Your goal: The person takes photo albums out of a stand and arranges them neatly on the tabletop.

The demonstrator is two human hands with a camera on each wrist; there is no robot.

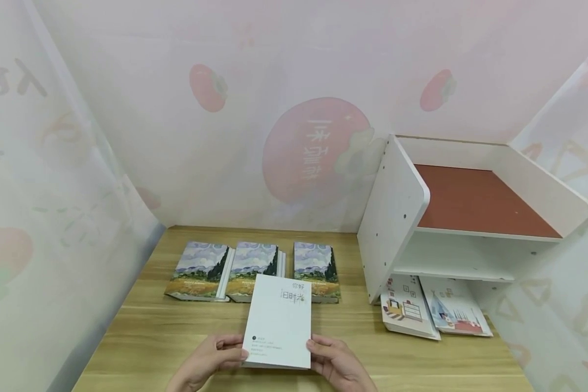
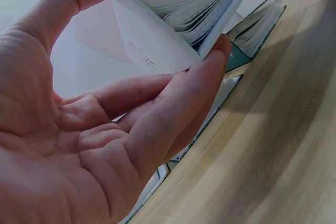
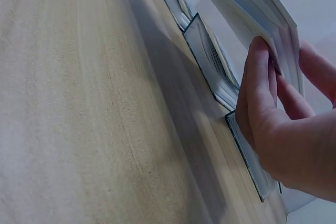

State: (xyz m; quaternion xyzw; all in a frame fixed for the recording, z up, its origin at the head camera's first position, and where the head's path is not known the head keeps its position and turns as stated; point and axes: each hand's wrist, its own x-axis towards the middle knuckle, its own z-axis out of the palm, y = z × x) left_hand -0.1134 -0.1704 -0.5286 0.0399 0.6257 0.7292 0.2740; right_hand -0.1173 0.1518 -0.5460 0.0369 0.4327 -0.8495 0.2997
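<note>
Both hands hold up a white book [image 1: 279, 321] with Chinese lettering on its cover, its lower edge toward me. My left hand [image 1: 210, 356] grips the lower left side, thumb on the cover and fingers beneath. On the lower right side, my right hand [image 1: 340, 359] pinches it the same way. The left wrist view shows the spine and page edges of the book [image 2: 157, 40] between thumb and fingers. In the right wrist view, the right hand [image 3: 289, 124] holds the book's open-edged side [image 3: 257, 14], raised above the table.
Behind the book lie three groups of painted-landscape books, at left [image 1: 198, 272], middle [image 1: 252, 267] and right [image 1: 316, 269], on the wooden table [image 1: 186, 321]. A white shelf unit [image 1: 397, 218] stands at right. Two illustrated books [image 1: 409, 307] lie in its bottom compartment, jutting out.
</note>
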